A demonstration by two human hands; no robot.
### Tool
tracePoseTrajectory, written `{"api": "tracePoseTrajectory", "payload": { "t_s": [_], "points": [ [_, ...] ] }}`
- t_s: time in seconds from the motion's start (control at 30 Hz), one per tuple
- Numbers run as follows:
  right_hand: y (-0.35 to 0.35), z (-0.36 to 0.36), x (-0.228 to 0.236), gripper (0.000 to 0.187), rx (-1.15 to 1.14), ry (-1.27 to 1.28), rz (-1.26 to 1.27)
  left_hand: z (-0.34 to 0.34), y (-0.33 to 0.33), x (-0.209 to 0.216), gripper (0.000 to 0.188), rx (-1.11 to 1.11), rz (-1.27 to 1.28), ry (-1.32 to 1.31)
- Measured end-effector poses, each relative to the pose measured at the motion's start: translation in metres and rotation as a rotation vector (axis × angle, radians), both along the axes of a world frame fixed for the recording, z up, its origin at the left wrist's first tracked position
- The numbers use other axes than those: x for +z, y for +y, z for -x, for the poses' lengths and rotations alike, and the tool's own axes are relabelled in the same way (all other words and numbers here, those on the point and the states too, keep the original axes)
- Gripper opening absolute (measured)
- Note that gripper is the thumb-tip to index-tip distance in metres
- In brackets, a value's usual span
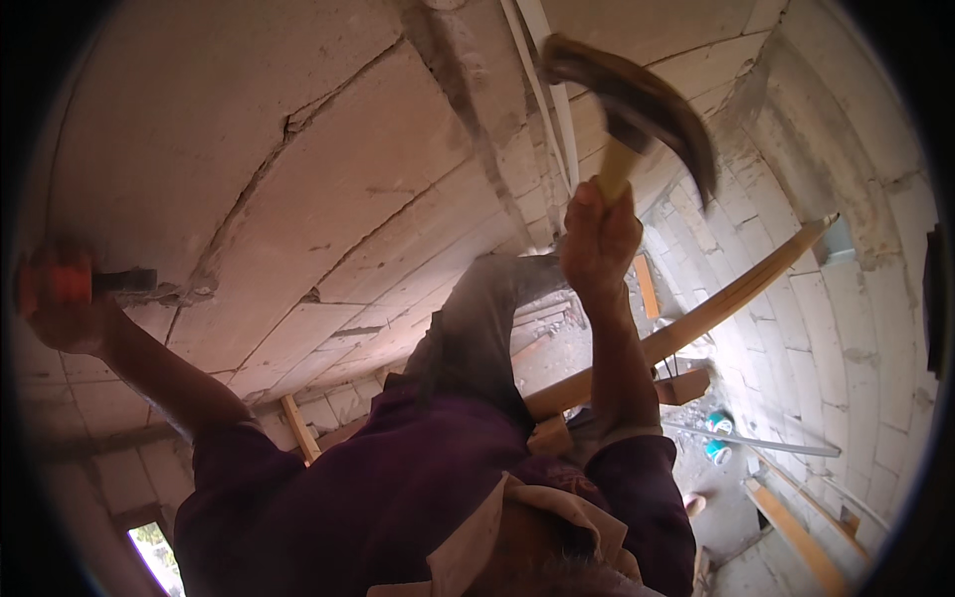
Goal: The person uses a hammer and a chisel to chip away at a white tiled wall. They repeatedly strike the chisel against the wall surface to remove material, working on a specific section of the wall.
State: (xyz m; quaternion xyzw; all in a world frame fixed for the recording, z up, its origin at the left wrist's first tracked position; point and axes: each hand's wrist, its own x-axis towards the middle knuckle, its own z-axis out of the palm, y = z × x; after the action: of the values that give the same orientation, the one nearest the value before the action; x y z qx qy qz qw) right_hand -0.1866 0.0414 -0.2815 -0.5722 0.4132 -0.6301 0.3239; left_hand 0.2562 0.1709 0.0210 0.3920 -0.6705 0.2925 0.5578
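Note:
Off to the left, my left hand (68,323) is wrapped round the orange-red grip of a chisel (127,282). Its dark shank points right, close to a chipped patch on the pale block wall (368,129). My right hand (602,239) is raised near the middle, closed on the light handle of a hammer (647,99). The hammer's long, curved dark head is slightly blurred and stands well apart from the chisel. Whether the chisel's tip touches the wall I cannot tell.
A long wooden beam (736,284) slants up behind my right forearm. Pale conduits (547,99) run along the wall beside a rough groove (458,95). Lower right are teal-and-white buckets (718,451), a grey metal bar (766,441) and planks (801,537). Debris lies on the floor.

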Motion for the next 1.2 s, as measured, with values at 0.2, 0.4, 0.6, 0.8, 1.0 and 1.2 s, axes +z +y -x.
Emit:
{"api": "tracePoseTrajectory", "payload": {
  "t_s": [0.2,0.4,0.6,0.8,1.0,1.2],
  "points": [
    [-0.035,-0.008,-0.035,0.022,0.063,0.389,-0.051,0.019,-0.012,-0.008,0.028,0.014,0.02,0.098],
    [-0.005,-0.01,-0.019,0.024,0.001,0.07,0.018,0.012,0.005,0.002,0.026,-0.06,-0.091,0.09],
    [-0.012,-0.009,-0.02,0.026,0.118,0.361,-0.143,0.064,-0.009,-0.006,0.022,0.007,-0.008,0.399],
    [-0.027,-0.025,-0.039,0.026,-0.022,0.433,-0.033,0.036,-0.011,-0.003,0.019,0.002,-0.021,0.173],
    [0.003,-0.012,-0.002,0.027,0.046,0.02,-0.099,0.045,0.001,-0.001,0.013,0.164,-0.048,0.018],
    [-0.038,-0.023,-0.038,0.025,0.074,0.347,-0.122,0.054,-0.017,0.0,0.011,-0.02,-0.027,0.362]
  ]
}}
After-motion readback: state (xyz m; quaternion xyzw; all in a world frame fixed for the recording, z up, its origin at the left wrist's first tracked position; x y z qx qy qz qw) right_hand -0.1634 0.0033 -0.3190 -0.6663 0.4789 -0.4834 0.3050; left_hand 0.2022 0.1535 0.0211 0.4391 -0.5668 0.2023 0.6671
